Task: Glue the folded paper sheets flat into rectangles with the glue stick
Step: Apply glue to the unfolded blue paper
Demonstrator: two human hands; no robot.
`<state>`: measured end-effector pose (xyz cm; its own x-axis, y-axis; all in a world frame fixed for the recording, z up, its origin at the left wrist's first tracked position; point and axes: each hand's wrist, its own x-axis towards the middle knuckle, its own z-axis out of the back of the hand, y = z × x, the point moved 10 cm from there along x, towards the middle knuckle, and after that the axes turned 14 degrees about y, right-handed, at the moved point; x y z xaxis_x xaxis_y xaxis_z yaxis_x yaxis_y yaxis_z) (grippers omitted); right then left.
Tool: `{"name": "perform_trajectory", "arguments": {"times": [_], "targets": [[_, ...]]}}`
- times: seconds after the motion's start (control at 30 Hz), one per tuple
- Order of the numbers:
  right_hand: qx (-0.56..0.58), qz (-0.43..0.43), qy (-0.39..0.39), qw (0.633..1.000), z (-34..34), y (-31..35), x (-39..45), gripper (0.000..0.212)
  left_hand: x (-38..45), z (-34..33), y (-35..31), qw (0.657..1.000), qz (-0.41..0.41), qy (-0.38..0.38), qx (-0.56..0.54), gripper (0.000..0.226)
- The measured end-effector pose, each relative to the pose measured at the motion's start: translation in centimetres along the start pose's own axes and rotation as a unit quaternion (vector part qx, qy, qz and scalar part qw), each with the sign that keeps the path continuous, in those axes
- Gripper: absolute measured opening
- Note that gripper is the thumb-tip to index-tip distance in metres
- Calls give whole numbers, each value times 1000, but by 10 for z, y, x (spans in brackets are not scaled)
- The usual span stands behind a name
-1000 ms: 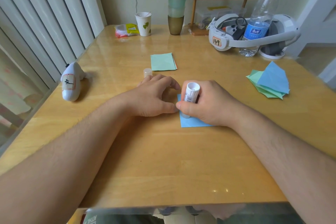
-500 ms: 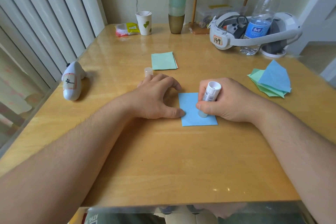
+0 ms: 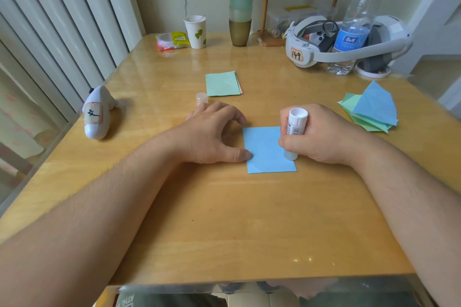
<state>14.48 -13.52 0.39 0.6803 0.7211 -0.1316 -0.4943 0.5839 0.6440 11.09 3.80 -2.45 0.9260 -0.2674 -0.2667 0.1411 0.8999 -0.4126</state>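
Thin, light blue sheet (image 3: 264,149), likely sliding easily on glossy counter (image 3: 224,219). Pinned at 9 o'clock edge by left hand (image 3: 214,134), fingers loosely bent, grasping nothing. Glue stick (image 3: 294,132) clenched upright in right hand (image 3: 321,137), tip on 3 o'clock edge.

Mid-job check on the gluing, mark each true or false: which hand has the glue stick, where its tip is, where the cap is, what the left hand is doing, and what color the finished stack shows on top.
1. The right hand grips the glue stick. True.
2. The stick's tip is on the blue sheet. True.
3. The cap is on the stick. False: it stands on the table beyond the left hand.
4. The left hand is lifted off the sheet. False: its thumb presses the sheet's left edge.
5. The flat stack shows green on top. True.
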Motion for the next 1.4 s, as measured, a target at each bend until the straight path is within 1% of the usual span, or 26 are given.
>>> {"name": "perform_trajectory", "arguments": {"times": [0.07,0.17,0.23,0.4,0.47,0.83,1.0,1.2,1.33,1.4], "targets": [[5,5,-27,1000,6,-2,-1,18,-1,0,0,1000,-1,0,0,74],[76,48,-85,992,17,2,-4,17,-1,1,-1,1000,0,2,-5,73],[104,76,-99,987,16,11,-3,17,-1,3,0,1000,0,0,-23,66],[78,98,-63,990,-10,34,8,19,2,8,3,999,-3,-20,-51,45],[70,105,-57,990,-15,40,10,19,3,8,4,999,-2,-28,-45,42],[33,72,12,997,-35,45,13,23,3,7,2,999,-8,-27,-27,41],[22,40,21,999,-30,38,11,21,2,5,1,999,-11,-30,-9,57],[15,2,18,1000,-13,20,-1,17,2,5,1,999,-7,-30,-8,69],[17,-8,23,1000,-7,13,-5,21,2,6,2,999,-12,-34,-5,59],[16,-9,22,1000,-6,10,-4,22,2,6,1,999,-14,-37,-1,58]]}}
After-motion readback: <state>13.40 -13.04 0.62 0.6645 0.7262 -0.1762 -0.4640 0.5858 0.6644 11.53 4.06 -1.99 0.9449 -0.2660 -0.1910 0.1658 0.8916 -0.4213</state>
